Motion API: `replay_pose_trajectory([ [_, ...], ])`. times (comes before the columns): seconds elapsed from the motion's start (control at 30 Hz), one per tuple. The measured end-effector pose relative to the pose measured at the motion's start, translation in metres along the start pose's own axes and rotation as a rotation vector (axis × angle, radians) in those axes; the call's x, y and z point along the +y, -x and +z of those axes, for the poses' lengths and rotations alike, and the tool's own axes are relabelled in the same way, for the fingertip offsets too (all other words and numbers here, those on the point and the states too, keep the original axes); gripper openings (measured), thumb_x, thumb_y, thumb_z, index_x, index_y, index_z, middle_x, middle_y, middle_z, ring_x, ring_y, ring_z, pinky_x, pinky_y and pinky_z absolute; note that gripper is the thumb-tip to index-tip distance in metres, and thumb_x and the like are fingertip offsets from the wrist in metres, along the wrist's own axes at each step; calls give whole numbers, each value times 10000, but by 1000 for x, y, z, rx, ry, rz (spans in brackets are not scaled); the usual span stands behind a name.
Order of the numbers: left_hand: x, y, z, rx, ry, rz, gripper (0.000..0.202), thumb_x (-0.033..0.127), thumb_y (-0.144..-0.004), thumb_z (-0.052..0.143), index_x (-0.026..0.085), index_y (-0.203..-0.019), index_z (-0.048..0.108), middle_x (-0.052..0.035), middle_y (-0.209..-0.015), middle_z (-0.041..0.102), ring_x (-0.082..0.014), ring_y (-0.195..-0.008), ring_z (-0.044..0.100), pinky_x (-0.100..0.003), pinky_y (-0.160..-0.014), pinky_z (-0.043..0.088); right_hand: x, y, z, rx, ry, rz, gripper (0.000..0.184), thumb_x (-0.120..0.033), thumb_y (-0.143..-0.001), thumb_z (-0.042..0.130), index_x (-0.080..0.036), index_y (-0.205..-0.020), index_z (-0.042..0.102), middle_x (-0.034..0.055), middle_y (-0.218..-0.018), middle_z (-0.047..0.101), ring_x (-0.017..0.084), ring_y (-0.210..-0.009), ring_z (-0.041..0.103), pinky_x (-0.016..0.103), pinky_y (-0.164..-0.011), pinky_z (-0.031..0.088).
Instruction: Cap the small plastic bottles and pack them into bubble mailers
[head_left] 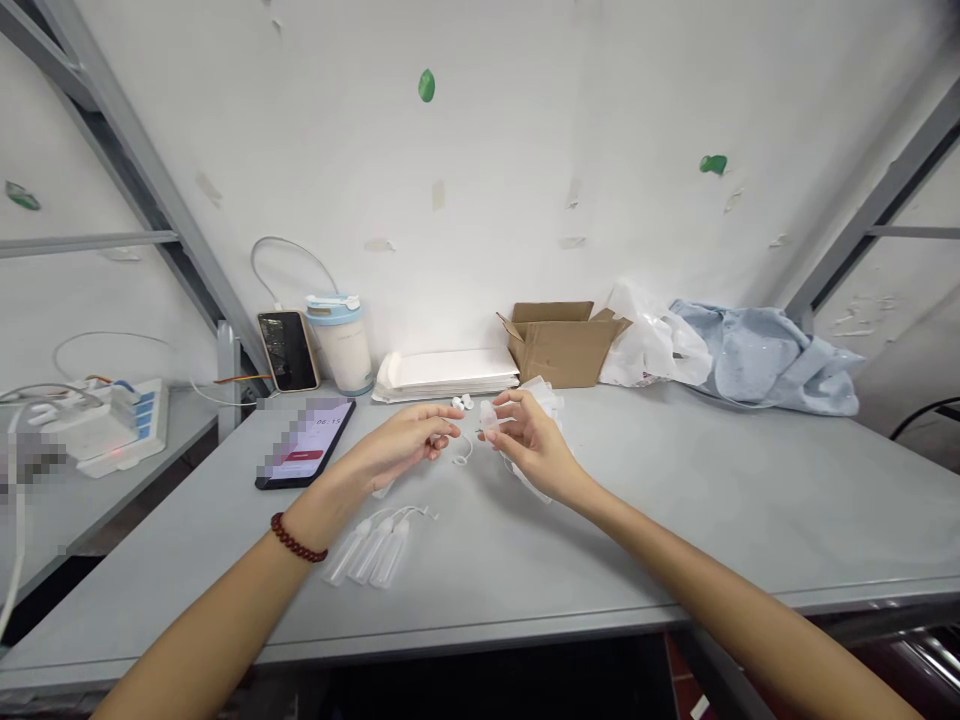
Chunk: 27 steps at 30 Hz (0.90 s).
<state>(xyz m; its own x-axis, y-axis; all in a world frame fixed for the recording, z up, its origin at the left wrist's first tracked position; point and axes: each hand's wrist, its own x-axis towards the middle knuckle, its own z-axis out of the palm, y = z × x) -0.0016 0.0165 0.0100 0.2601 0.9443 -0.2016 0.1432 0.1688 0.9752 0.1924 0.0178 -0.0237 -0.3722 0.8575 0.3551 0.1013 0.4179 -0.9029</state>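
My left hand (405, 445) hovers over the grey table (675, 500), fingers pinched on a thin white earphone cable (463, 452) that curls down to the tabletop. My right hand (525, 435) is closed on a small clear plastic bag (489, 415), with more crumpled clear bags (544, 395) held behind its fingers. White earbuds (461, 402) lie just behind my left fingertips. Three filled clear bags with white contents (375, 550) lie side by side on the table below my left wrist, which wears a dark red bead bracelet.
A phone with a lit screen (307, 442) lies left of my hands. At the back stand a second phone (287, 350), a white tub (341, 342), a stack of white sheets (446, 372), an open cardboard box (562, 342), a plastic bag (652, 340) and blue cloth (772, 360). A power strip (112, 425) sits far left.
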Motion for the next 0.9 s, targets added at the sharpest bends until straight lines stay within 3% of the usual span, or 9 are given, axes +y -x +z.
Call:
replay_pose_trajectory([
  [0.2,-13,-8,-3,37,-793,259,245,309,-779,477,161,-869,650,-49,-856,640,-186,-772,546,-296,-698,401,4,-2,-1,58,171,4,303,-268,-796,527,-221,-1063,393,49,-965,550,140,-740,599,259,-575,444],
  [0.33,-32,-15,-5,-53,-1011,421,246,276,-785,472,172,-920,652,-64,-899,658,-217,-859,576,-315,-781,412,4,-2,-1,22,254,-3,304,-237,-790,521,-201,-1071,409,62,-966,549,125,-703,579,252,-555,439],
  [0.5,-29,-13,-2,-70,-1031,416,209,235,-787,452,159,-776,646,-53,-779,657,-187,-720,578,-277,-668,414,2,1,1,-87,287,12,329,-215,-783,536,-195,-1093,427,59,-954,557,114,-677,565,277,-600,466],
  [0.63,-14,-8,-1,44,-909,411,211,265,-802,444,159,-800,627,-34,-794,655,-165,-705,558,-256,-633,396,1,3,3,-151,322,5,326,-205,-784,543,-205,-1094,441,59,-959,578,118,-709,565,301,-660,481],
  [0.73,-5,-4,0,95,-786,437,228,322,-823,446,165,-820,612,-17,-822,645,-144,-696,529,-238,-616,383,1,3,3,-151,343,15,346,-192,-784,539,-199,-1113,434,58,-946,590,118,-700,564,300,-663,480],
  [0.9,0,0,3,70,-734,426,246,356,-825,454,167,-807,610,2,-787,621,-112,-590,450,-226,-552,347,4,3,2,-140,351,18,363,-193,-787,535,-200,-1132,423,55,-941,590,120,-696,569,303,-664,480],
])
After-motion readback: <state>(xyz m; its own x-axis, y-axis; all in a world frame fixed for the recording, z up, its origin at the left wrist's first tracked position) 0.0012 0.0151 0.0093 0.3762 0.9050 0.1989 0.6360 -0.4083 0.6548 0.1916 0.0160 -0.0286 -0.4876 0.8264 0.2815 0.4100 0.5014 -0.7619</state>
